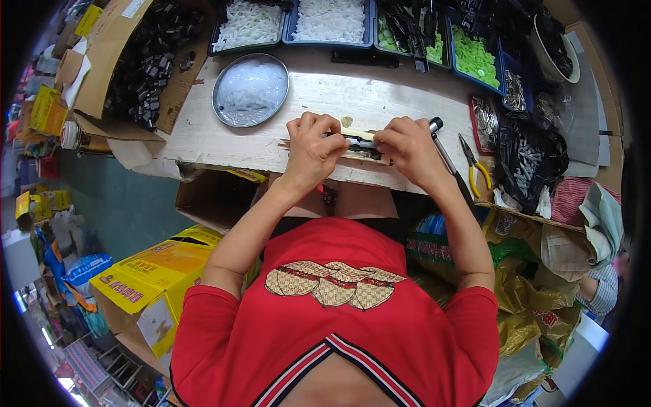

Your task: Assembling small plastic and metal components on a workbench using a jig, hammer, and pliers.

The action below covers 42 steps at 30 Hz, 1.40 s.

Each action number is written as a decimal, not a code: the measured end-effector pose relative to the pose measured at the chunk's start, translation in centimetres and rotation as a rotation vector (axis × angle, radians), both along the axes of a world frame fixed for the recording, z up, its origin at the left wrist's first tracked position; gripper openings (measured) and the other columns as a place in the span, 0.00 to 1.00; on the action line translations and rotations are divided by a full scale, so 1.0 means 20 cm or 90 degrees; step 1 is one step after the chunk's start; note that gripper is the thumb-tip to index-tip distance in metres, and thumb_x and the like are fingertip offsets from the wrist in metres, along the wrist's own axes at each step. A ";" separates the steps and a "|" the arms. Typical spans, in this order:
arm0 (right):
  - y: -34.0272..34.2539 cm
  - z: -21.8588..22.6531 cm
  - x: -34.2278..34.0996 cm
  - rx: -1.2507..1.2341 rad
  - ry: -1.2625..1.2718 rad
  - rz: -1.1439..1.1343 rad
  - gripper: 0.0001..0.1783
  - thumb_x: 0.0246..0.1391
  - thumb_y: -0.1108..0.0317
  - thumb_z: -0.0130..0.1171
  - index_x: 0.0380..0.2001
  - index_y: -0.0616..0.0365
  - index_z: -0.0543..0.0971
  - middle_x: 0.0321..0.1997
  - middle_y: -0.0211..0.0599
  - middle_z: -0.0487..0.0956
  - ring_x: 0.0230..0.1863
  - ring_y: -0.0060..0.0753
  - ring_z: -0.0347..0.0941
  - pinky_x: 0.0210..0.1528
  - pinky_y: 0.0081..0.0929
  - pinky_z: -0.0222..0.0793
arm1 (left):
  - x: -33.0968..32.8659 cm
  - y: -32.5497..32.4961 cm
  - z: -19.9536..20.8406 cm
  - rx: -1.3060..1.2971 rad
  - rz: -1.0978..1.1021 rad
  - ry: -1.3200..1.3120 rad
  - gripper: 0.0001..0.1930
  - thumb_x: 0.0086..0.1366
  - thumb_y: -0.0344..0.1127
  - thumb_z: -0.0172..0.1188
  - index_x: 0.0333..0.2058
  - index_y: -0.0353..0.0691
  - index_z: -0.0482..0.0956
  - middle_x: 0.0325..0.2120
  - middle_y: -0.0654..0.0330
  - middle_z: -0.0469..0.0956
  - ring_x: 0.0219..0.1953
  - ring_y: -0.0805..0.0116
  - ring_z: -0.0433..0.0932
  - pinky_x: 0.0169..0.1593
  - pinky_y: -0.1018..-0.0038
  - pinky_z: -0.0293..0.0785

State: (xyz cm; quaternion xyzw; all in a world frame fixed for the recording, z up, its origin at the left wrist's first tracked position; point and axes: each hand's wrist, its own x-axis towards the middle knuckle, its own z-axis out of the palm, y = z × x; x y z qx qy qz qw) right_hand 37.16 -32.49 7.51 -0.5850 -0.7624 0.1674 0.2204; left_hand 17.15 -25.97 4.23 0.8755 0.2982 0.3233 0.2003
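Observation:
My left hand (313,150) and my right hand (409,150) are at the near edge of the whitish worktable, fingers bent and pinched. Between them lies a slim black part with a pale silvery strip (361,144), its two ends gripped by my fingers, which hide much of it. I cannot make out its exact kind. Just right of my right hand rests a hammer (437,126) with a metal head and dark handle. Farther right are pliers (480,169) with yellow handles.
A round metal dish (217,102) holds a clear, whitish mass. Along the back stand blue trays (370,27) of white and green small parts. A cardboard box (102,81) of black pieces is at left; a black bag (508,163) of grey pieces is at right.

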 end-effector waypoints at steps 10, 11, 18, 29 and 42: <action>-0.08 -0.09 0.00 0.267 -0.182 0.077 0.11 0.41 0.69 0.50 0.32 0.49 0.74 0.33 0.24 0.70 0.35 0.26 0.65 0.41 0.32 0.53 | 0.00 0.00 0.00 0.008 -0.005 -0.003 0.03 0.44 0.30 0.61 0.20 0.46 0.77 0.28 0.70 0.70 0.36 0.69 0.65 0.42 0.69 0.53; -0.08 -0.09 0.01 0.268 -0.177 0.090 0.11 0.41 0.69 0.50 0.32 0.49 0.74 0.33 0.23 0.70 0.35 0.26 0.65 0.40 0.31 0.53 | 0.00 0.00 0.01 0.010 -0.005 -0.004 0.03 0.44 0.30 0.61 0.20 0.46 0.76 0.28 0.69 0.70 0.36 0.69 0.65 0.41 0.69 0.53; -0.04 -0.10 0.05 0.155 0.033 0.075 0.10 0.36 0.72 0.57 0.27 0.47 0.77 0.32 0.24 0.72 0.36 0.29 0.66 0.38 0.31 0.54 | 0.03 0.02 0.02 0.010 -0.021 0.007 0.03 0.45 0.31 0.61 0.19 0.45 0.75 0.29 0.68 0.70 0.36 0.66 0.65 0.40 0.68 0.53; 0.34 0.12 0.61 0.313 -0.084 -0.196 0.10 0.37 0.79 0.55 0.26 0.55 0.78 0.29 0.34 0.74 0.34 0.38 0.70 0.34 0.31 0.63 | 0.01 0.01 0.03 -0.003 -0.022 0.009 0.06 0.43 0.28 0.62 0.23 0.45 0.78 0.28 0.65 0.71 0.35 0.66 0.66 0.41 0.70 0.53; 0.77 0.20 1.06 0.311 -0.589 -0.240 0.13 0.41 0.69 0.53 0.34 0.43 0.78 0.43 0.21 0.72 0.51 0.30 0.62 0.47 0.43 0.53 | 0.00 0.00 0.01 -0.038 -0.013 0.012 0.04 0.44 0.31 0.62 0.22 0.45 0.78 0.29 0.65 0.71 0.38 0.64 0.65 0.43 0.66 0.53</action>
